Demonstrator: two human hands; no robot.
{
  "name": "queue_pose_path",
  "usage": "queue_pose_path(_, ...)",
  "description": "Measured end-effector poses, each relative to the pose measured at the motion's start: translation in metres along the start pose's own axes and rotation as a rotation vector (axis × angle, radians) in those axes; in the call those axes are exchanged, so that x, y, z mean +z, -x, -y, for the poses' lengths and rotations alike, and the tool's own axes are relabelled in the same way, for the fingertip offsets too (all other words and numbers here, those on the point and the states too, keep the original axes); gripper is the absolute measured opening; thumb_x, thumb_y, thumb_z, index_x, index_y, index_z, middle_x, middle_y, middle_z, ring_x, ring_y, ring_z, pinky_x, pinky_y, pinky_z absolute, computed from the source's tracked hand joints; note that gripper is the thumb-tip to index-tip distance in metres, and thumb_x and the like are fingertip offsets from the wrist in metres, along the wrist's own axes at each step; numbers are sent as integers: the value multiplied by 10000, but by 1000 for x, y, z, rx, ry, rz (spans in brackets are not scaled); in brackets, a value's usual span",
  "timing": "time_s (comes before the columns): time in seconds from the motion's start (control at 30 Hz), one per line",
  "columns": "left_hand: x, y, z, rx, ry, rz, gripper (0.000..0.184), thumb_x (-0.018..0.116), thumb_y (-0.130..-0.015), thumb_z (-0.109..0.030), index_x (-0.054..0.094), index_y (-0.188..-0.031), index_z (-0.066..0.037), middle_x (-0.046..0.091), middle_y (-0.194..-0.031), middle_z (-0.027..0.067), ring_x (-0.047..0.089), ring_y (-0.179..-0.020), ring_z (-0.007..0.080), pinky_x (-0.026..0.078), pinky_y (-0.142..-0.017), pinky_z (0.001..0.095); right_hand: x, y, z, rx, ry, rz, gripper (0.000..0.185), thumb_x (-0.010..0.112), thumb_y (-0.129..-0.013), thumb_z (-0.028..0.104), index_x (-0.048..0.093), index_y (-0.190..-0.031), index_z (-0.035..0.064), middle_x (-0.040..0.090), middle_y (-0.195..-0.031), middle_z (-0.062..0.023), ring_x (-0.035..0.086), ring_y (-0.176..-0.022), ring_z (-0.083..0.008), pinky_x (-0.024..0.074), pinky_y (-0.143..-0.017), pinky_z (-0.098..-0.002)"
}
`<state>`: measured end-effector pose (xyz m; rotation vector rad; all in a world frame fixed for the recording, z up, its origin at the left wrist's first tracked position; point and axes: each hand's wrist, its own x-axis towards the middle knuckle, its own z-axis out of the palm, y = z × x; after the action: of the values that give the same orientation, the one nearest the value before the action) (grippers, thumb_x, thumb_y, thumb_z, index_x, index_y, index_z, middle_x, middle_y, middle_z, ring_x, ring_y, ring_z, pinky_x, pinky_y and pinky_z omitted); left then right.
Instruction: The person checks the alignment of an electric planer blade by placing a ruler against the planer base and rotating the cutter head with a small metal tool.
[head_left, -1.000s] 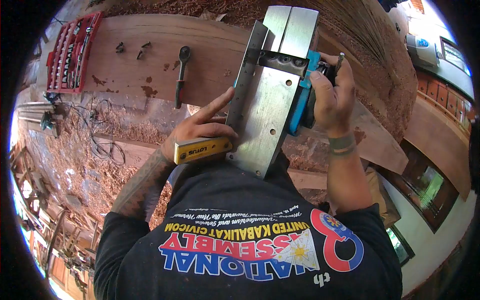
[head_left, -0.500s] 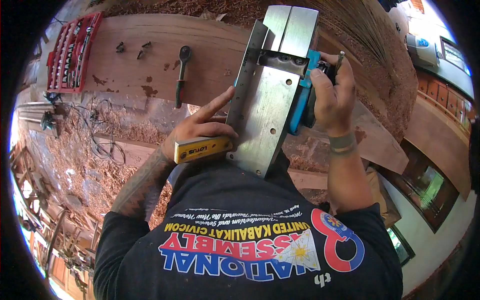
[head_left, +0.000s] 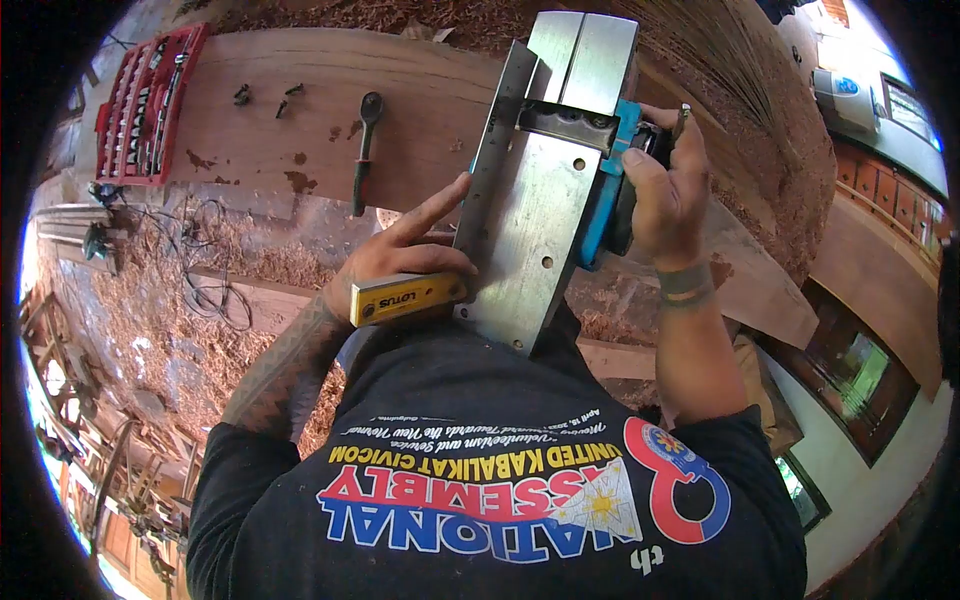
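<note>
planer (head_left: 530, 200) up at upper centre, metal sole facing the camera, and its long axis ran steeply, top edge of the frame down and slightly left to the dark shirt (head_left: 450, 370)! the steel square (head_left: 492, 150) lined its blade along the sole's left edge, yellow handle jutting left; the left hand (head_left: 385, 258) held it, forefinger stretched to the blade, thumb hidden. the right hand (head_left: 668, 195) gripped the blue body from the right. open wood on the plank (head_left: 430, 120) lay between blade and ratchet (head_left: 365, 145), upper left.
</note>
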<state>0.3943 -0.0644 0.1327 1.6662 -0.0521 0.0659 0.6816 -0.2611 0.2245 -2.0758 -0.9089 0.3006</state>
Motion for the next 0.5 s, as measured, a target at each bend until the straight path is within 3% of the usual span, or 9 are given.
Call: queue_pose_path(0.5,0,-1,3,30,-2,-3,345,843,-921,-106,816,-1261,-150,236,-1832,223,368,-1653,386,511,-1206,476,2,-3,11,13,4,-27,344,714,-949,243,684,-1147,-37,675,-950,-153,664,-861,-273,540,-811,-389)
